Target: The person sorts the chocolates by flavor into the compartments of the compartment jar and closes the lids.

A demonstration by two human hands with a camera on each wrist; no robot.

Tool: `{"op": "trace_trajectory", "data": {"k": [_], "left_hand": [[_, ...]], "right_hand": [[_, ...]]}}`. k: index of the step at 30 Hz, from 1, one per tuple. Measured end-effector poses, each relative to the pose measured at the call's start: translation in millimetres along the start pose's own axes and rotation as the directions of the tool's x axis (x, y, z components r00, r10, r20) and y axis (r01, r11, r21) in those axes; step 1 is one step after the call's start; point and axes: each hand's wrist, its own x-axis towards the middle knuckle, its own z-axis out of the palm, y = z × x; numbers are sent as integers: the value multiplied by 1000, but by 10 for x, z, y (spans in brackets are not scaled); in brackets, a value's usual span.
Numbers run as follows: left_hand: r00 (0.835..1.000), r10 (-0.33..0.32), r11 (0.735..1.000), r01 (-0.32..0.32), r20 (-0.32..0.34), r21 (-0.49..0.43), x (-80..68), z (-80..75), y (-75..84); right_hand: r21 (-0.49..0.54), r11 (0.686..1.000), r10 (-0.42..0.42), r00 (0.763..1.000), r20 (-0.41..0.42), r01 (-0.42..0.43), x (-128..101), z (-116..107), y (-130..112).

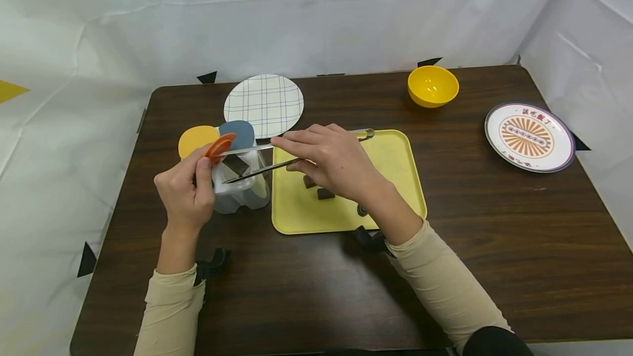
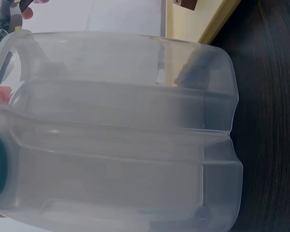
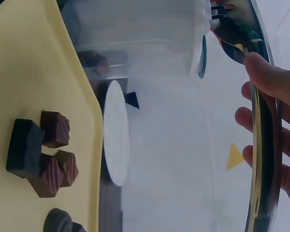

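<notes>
Left hand point(image 1: 185, 191), cream sleeve, sits at left of the dark wood-grain desk point(image 1: 494, 246); its fingers are curled round the side of a translucent ribbed plastic container point(image 1: 242, 191), thumb up by an orange round plastic lid flap point(image 1: 220, 148) at the rim. In the left wrist view the container wall point(image 2: 121, 140) is frosted, with moulded ridges and rounded corners. Behind it lie a flat yellow disc point(image 1: 196, 139) and a blue-grey disc point(image 1: 239, 132), partly overlapping.

Long shiny metal tongs point(image 1: 247, 161) reach over the container mouth, tips slightly apart with a dark brown square chocolate piece point(image 1: 236, 165) between them, just above the opening; contact at the tips is hard to tell. Behind, a round white plate with a thin blue grid pattern point(image 1: 264, 104), flat and matte.

Right hand point(image 1: 328, 161) grips the tongs mid-length, fingers pinched along both arms; the right wrist view shows fingertips point(image 3: 268, 77) pressed on the polished strip.

Under that hand is a pale yellow rectangular plastic tray point(image 1: 395, 180) with rounded corners, smooth, holding several chocolate pieces point(image 3: 41, 150): dark and reddish-brown blocks, some ridged, clustered and touching, plus a round dark one at the tray edge.

Further right: glossy yellow plastic bowl point(image 1: 432, 85), contents not visible. Far right: round white plate with an orange sunburst print point(image 1: 529, 137).
</notes>
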Motion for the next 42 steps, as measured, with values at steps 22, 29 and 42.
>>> {"op": "trace_trajectory", "data": {"k": [22,29,42], "left_hand": [[1000,-17,1000,17,-6,-10,-4,4,5],[1000,-14,1000,14,-13,-14,-10,4,-5],[999,-27,1000,26,-20,-16,-4,12,-8]], "right_hand": [[105,994,15,1000,23,-18,-128,-113,56],[138,989,46,996,78,-57,-404,-195,170],[83,952,244,893,379,-295,-1000,-250,282]]}}
